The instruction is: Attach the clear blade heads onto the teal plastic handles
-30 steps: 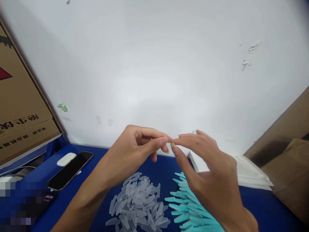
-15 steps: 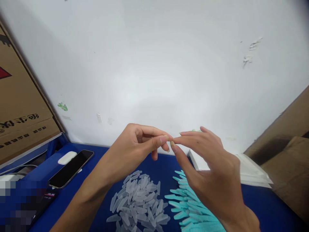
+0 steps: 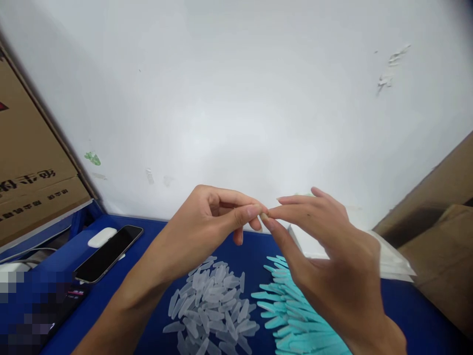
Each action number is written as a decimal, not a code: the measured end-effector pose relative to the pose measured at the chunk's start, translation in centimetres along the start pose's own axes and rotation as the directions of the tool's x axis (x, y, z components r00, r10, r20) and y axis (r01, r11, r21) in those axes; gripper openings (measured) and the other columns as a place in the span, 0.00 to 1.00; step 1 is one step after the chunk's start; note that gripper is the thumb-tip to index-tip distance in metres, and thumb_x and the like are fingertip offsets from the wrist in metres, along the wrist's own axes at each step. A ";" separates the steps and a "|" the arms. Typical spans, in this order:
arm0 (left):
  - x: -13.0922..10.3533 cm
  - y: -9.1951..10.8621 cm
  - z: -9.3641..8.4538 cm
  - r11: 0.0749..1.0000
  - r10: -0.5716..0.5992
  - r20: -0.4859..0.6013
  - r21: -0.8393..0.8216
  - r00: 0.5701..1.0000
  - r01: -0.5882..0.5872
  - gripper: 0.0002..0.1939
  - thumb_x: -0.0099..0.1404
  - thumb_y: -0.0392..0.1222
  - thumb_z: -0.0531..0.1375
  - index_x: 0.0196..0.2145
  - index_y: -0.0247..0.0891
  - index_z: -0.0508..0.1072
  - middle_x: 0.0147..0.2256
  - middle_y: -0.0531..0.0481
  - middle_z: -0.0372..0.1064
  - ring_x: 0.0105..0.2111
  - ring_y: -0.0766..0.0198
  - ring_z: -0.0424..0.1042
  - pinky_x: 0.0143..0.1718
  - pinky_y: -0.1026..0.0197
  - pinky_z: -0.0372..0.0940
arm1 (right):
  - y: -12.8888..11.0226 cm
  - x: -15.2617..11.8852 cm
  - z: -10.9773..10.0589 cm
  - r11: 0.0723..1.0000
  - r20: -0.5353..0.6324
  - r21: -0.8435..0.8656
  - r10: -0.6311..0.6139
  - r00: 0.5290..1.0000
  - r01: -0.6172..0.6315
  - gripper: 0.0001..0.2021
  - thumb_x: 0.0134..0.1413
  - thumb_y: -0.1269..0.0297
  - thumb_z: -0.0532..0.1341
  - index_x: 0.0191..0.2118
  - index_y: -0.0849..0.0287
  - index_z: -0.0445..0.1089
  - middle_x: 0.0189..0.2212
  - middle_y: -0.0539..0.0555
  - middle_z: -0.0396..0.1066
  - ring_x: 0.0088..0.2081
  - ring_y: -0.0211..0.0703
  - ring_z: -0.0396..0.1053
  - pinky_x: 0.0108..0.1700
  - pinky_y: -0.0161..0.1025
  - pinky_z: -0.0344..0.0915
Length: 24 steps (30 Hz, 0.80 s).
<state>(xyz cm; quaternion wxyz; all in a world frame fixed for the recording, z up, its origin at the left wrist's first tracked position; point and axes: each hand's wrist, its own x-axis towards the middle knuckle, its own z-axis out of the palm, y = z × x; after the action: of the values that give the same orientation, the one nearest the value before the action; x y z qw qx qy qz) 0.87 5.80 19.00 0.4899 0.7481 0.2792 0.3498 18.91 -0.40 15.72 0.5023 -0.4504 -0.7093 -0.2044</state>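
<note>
Head view — pale pieces (image 3: 214,310), teal strips (image 3: 291,315) — below hands (image 3: 207,217).

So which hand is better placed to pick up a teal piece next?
Probably the right: the right hand appears nearer the teal pieces, while the left hand is nearer the frosted pieces. Anything pinched between their fingertips is too small to make out.

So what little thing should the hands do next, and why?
Maybe the right hand could open its pinch a tiny bit, with the left hand pinched tight. The fingertips of both hands meet above the blue table, so anything between them is hidden, and the left pinch looks closed enough to hold it.
</note>
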 end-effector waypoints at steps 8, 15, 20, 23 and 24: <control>0.0 0.2 -0.1 1.000 0.019 -0.034 0.021 0.999 -0.018 0.10 0.71 0.46 0.62 0.37 0.40 0.82 0.32 0.53 0.77 0.26 0.70 0.68 0.32 0.65 0.64 | 0.3 0.0 -0.3 1.000 0.052 -0.006 -0.012 0.999 0.012 0.08 0.62 0.74 0.63 0.43 0.54 0.76 0.37 0.49 0.79 0.45 0.44 0.75 0.63 0.56 0.59; -0.2 0.1 -0.1 0.981 0.042 -0.114 0.194 0.993 -0.020 0.15 0.71 0.53 0.61 0.47 0.43 0.80 0.44 0.49 0.78 0.44 0.59 0.75 0.48 0.59 0.69 | 0.5 -0.1 -0.4 0.998 0.190 -0.032 0.060 0.980 -0.055 0.12 0.66 0.67 0.60 0.52 0.51 0.74 0.46 0.51 0.78 0.51 0.47 0.73 0.62 0.57 0.61; -1.1 0.4 0.9 0.938 0.065 -0.156 0.348 0.986 -0.007 0.30 0.71 0.64 0.54 0.67 0.58 0.59 0.71 0.54 0.48 0.70 0.44 0.46 0.67 0.40 0.51 | 1.1 -2.4 -0.3 0.983 0.571 -0.166 0.157 0.806 -0.074 0.30 0.66 0.57 0.61 0.70 0.52 0.55 0.68 0.61 0.57 0.66 0.62 0.58 0.58 0.64 0.67; -1.5 0.4 1.4 0.933 0.114 -0.118 0.354 0.987 -0.065 0.36 0.70 0.73 0.38 0.70 0.63 0.48 0.73 0.61 0.38 0.72 0.43 0.28 0.68 0.34 0.43 | 1.0 -3.6 -0.4 0.983 0.765 -0.170 0.173 0.620 -0.066 0.42 0.61 0.54 0.65 0.74 0.51 0.44 0.72 0.63 0.42 0.70 0.67 0.46 0.59 0.64 0.66; -1.6 0.3 1.5 0.924 0.140 -0.108 0.370 0.984 -0.091 0.38 0.68 0.75 0.35 0.71 0.63 0.46 0.73 0.62 0.37 0.72 0.43 0.26 0.69 0.34 0.42 | 0.8 -3.7 -0.5 0.985 0.806 -0.155 0.168 0.567 -0.070 0.44 0.60 0.54 0.67 0.74 0.53 0.43 0.72 0.63 0.40 0.70 0.67 0.44 0.60 0.63 0.66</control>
<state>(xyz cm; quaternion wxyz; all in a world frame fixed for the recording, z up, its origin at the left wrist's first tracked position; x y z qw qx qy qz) 1.15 3.67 18.50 0.3018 0.8161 0.3265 0.3693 20.20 -1.99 12.46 0.1074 -0.5663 -0.8168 0.0230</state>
